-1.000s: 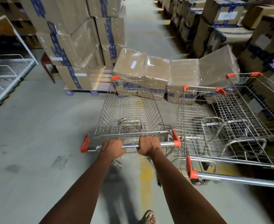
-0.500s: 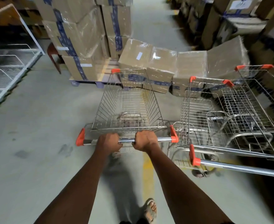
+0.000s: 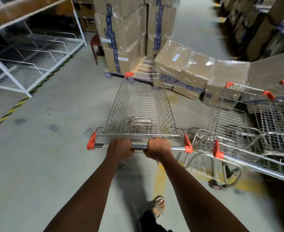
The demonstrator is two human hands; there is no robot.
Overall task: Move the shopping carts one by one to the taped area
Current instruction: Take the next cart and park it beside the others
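Note:
An empty wire shopping cart with orange corner caps stands straight in front of me on the concrete floor. My left hand and my right hand both grip its chrome handle bar, side by side near the middle. To the right stand two more wire carts, nested one into the other, with their long handle reaching toward me. Yellow-and-black floor tape runs along the left edge. A worn yellow line lies on the floor under my right arm.
Wrapped cardboard boxes lie in a row just beyond the cart, with a tall pallet stack behind. A white wire shelf rack stands at the left. More boxes line the right of the aisle. My sandalled foot steps behind the cart.
The held cart has pulled away from the two carts on the right and swung left. The view has turned left, bringing the white rack and floor tape into sight.

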